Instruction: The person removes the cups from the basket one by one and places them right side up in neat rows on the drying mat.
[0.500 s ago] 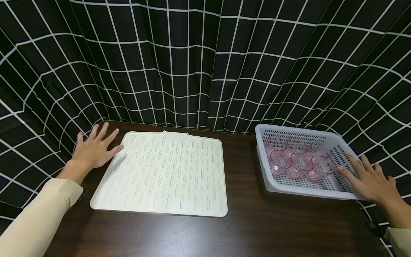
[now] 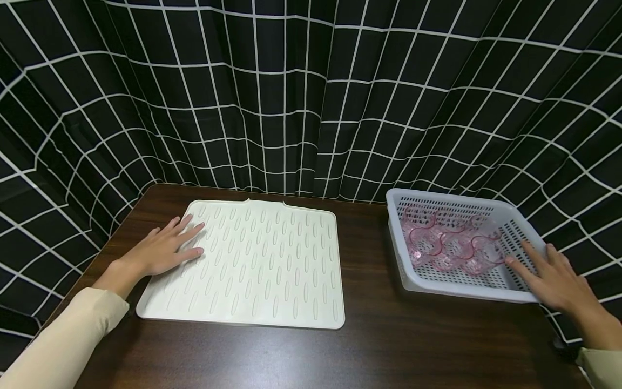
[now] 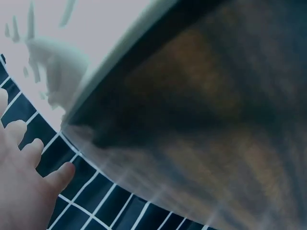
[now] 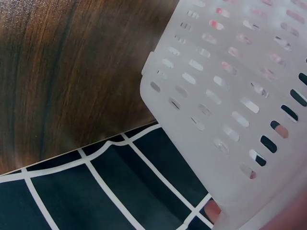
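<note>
Behind everything, the black curtain with white grid lines falls in folds; before it, the dark wood table gives you a broad bare stretch between your two hands, so keep that path free when you reach across; the white mat, ribbed with raised ovals, lies flat on the left, and its squared placing looks worth preserving, so avoid nudging it with a forearm; the pale slotted basket sits on the right, its right end seeming to reach past the table's edge, so steady it before you press or pull there. Your left hand is over the mat's left edge, fingers spread wide and holding nothing; whether the fingertips touch the surface you cannot tell from these views, so lay them down lightly if you want the mat held still. Your right hand is at the basket's right end, fingers apart, thumb and forefinger above the inside; no firm hold shows, and contact with the rim is hard to judge. Smallest are the pink clear cups, clustered in two rows in the basket's left and middle part; they look slick and easily knocked together, so take one by its side, lift it straight up, and spare its neighbours.
</note>
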Tool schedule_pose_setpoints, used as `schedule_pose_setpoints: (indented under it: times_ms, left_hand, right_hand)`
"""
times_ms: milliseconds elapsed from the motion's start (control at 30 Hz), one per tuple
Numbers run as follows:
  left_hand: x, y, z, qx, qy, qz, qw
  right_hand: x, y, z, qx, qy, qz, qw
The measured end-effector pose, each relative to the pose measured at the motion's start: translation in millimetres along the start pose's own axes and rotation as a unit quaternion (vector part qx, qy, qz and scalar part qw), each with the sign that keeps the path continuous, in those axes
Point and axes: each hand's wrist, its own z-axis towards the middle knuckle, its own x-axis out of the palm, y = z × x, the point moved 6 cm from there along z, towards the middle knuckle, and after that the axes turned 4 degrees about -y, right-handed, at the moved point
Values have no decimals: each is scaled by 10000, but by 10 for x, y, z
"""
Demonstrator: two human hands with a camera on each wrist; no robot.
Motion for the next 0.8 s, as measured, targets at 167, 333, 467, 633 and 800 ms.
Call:
schedule_pose_setpoints:
  times_ms: [167,333,467,633,800]
  left_hand:
    - [96,16,-52,6,49,-131,9999]
    - [163,49,-78,-83,143,-135,9998]
    - [170,54,-78,-91,148,-163,9997]
    - [182,57,-73,-64,199,-97,9997]
    - [183,48,-66,-75,241,-129,9996]
  right_hand:
    - [5,-9,-14,167,7,11,9999]
    - [22,-11,-13,253,21,2,9997]
    - [26,-8,-14,280,-22,-1,9996]
    - [27,-1,-28,284,-53,-82,9995]
    - [21,7,-47,280,-66,-141,9995]
